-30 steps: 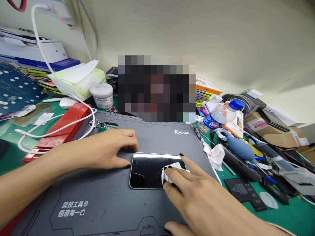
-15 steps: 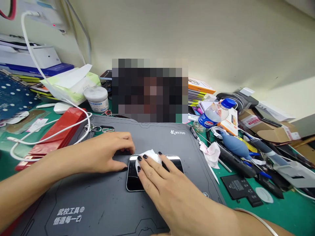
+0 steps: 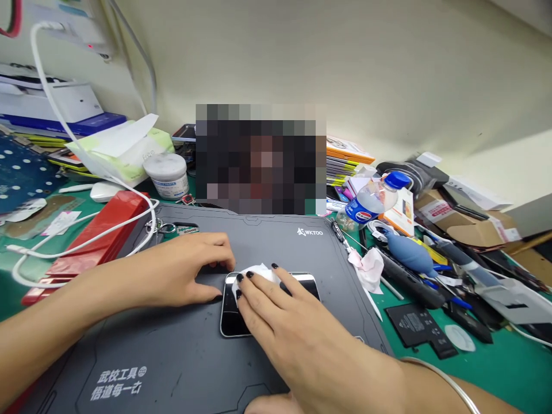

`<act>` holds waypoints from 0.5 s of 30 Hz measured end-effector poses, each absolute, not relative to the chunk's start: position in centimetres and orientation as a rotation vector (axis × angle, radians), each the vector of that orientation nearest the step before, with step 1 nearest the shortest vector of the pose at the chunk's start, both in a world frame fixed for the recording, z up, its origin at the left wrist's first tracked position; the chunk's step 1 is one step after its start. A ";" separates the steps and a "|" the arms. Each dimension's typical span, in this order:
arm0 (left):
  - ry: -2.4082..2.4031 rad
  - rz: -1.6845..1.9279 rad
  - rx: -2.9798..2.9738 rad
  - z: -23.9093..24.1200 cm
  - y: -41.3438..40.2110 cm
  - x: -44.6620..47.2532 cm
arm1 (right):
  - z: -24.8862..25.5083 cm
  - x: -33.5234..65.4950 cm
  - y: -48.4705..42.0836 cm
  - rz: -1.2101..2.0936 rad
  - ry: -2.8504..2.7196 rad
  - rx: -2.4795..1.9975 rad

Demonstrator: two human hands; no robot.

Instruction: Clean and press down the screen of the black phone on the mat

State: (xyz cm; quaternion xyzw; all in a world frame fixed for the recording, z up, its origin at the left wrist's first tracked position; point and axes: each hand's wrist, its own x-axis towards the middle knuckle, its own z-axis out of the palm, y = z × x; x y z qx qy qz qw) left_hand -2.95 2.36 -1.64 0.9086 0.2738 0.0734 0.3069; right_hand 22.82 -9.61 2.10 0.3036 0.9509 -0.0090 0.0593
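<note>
A smartphone (image 3: pixel 235 319) with a dark glossy face and silver rim lies flat on the grey work mat (image 3: pixel 190 351). My left hand (image 3: pixel 198 270) steadies its upper left corner, thumb at the left edge and curled fingers by the top edge. Under the fingers of my right hand (image 3: pixel 284 316) is a folded white tissue (image 3: pixel 261 270), held down against the glass. The right fingers are stretched forward over it, and they hide much of the phone. Part of the right thumb shows at the bottom of the view.
Left of the mat lies a red box (image 3: pixel 101 236) with a white cable (image 3: pixel 32 253) looped over it. A paste jar (image 3: pixel 166 175) stands behind. On the right are a bottle (image 3: pixel 371 201), a blue air blower (image 3: pixel 409 253), a crumpled tissue (image 3: pixel 368 270) and a phone battery (image 3: pixel 414 328).
My right hand and the tissue have slid slightly left across the phone. My left hand keeps its place at the corner. The whole view has shifted a little.
</note>
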 end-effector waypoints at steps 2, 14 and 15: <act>0.718 0.198 2.403 -1.6 2.3 -3.0 | 2.3 22.8 -9.9 0.056 2.874 0.913; 0.734 0.218 2.398 -1.8 2.3 -2.9 | 0.6 23.5 -13.2 0.704 2.713 0.966; 0.730 0.214 2.399 -1.8 2.3 -2.9 | 0.6 23.4 -13.2 0.710 2.713 0.961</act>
